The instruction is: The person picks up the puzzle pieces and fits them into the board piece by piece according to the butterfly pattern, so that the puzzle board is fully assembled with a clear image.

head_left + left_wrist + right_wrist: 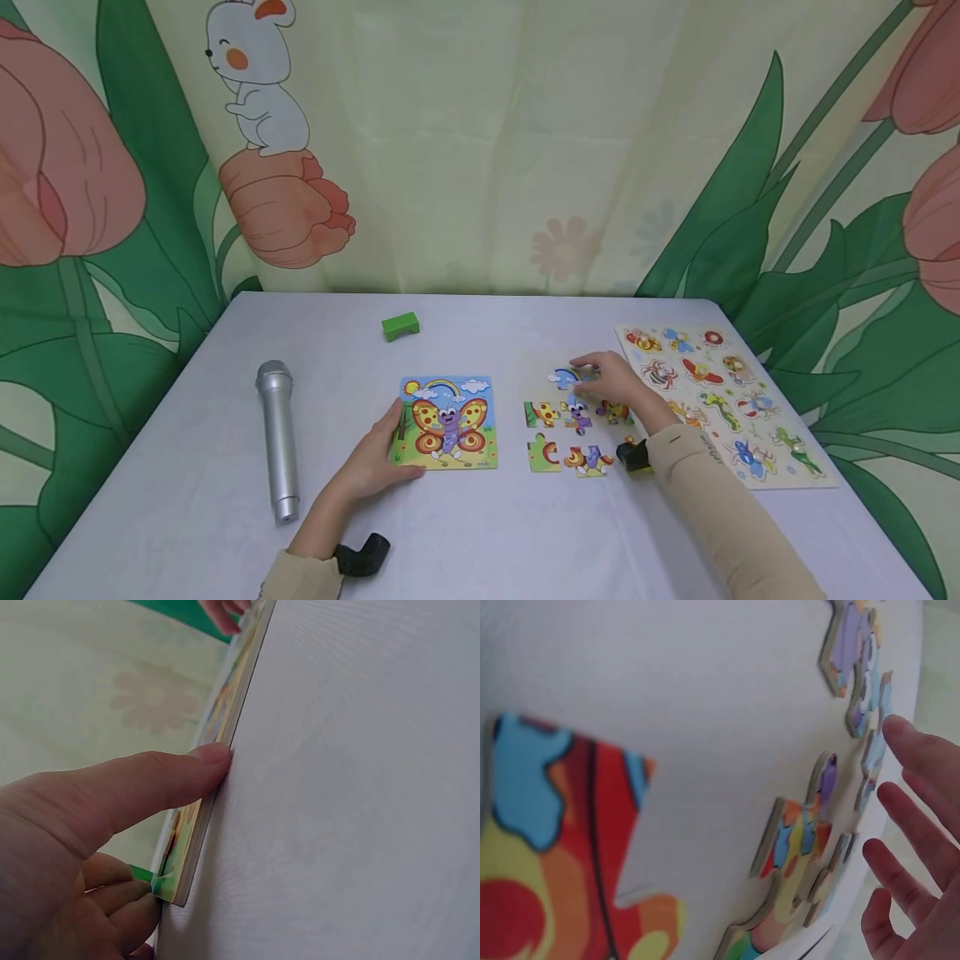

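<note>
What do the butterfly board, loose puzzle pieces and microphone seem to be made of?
Butterfly board: probably wood or fibreboard, printed face; its thick edge is bare and grey-brown.
Puzzle pieces: likely the same; printed faces, plain grey-tan edges.
Microphone: silvery satin finish, metal or painted plastic; its soft highlights don't settle which.

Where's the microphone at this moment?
In the head view, the microphone lies on the left part of the white table, to the left of the butterfly board and the left hand at its edge.

A narrow cloth strip [511,427] (unobstructed) divides butterfly board [450,423] from puzzle pieces [577,414].
</note>
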Tool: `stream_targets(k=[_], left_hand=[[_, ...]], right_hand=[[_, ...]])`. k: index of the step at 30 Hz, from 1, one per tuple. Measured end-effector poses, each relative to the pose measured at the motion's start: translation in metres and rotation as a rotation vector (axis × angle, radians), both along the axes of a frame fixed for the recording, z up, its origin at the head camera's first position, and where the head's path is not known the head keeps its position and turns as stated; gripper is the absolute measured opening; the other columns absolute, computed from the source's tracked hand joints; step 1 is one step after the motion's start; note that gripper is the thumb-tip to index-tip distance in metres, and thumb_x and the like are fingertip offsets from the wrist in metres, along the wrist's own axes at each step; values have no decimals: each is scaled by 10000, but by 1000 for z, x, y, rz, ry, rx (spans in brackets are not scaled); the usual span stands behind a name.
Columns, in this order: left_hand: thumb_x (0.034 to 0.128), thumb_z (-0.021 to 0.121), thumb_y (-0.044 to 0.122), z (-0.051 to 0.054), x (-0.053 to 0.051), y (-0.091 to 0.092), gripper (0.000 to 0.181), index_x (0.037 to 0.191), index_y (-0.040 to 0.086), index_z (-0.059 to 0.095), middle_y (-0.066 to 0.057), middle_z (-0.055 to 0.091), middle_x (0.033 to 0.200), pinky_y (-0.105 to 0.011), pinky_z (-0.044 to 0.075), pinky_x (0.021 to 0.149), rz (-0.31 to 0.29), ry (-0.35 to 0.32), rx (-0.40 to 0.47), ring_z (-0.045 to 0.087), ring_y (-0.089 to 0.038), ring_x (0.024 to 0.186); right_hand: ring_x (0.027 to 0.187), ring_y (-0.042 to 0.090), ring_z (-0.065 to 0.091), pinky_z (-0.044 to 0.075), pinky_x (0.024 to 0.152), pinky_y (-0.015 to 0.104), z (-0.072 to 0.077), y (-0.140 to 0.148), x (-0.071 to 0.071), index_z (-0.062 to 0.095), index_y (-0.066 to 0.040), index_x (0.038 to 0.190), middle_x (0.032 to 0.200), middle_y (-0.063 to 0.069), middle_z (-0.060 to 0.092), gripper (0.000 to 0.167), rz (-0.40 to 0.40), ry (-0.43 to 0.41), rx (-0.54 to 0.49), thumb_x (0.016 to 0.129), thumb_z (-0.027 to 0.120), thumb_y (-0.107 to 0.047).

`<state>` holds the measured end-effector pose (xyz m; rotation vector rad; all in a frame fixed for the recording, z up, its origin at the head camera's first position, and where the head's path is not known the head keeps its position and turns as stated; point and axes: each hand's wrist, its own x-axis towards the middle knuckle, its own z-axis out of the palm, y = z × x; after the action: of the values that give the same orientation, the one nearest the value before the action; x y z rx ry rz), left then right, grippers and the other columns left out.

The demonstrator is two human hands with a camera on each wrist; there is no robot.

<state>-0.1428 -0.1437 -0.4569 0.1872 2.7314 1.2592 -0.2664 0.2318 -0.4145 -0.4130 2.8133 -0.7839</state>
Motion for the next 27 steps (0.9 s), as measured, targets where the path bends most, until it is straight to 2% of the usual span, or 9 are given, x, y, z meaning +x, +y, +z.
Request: stream_targets(k=[6, 12, 20, 27], left_hand=[[682, 805, 227, 1, -1, 1, 1037, 1452, 9, 146, -167, 150, 1502, -538, 213, 1051, 4, 1, 1, 156, -373, 1352], [680, 808, 240, -1, -1, 2, 1042, 1454, 14, 147, -168, 152, 1502, -537, 223, 1047, 7, 2, -1, 163, -370, 1351], [680, 808, 238, -2, -1, 1, 1047, 1455, 14, 140, -165, 148, 1503, -535, 210, 1053, 5, 6, 4, 156, -368, 1354], [682, 806, 240, -2, -1, 1, 1043, 1457, 22, 144, -162, 153, 1503, -537, 216, 1050, 8, 4, 4, 161, -368, 1353]], right_hand=[[1135, 378, 464, 393, 928, 517, -2, 3, -3, 589, -50, 1214, 1240, 191, 535, 440, -3, 6, 49, 803, 702, -157], [1111, 370, 475, 399, 920, 512, -2, 2, -4, 598, -48, 1200, 1216, 180, 550, 437, -3, 7, 49, 798, 711, -175], [930, 259, 519, 447, 801, 410, -6, 4, -6, 613, -41, 1178, 1144, 141, 589, 449, -1, 30, 40, 772, 736, -188], [881, 238, 505, 443, 762, 374, -7, 4, -6, 620, -40, 1169, 1098, 117, 599, 458, -21, 27, 40, 757, 748, -194]])
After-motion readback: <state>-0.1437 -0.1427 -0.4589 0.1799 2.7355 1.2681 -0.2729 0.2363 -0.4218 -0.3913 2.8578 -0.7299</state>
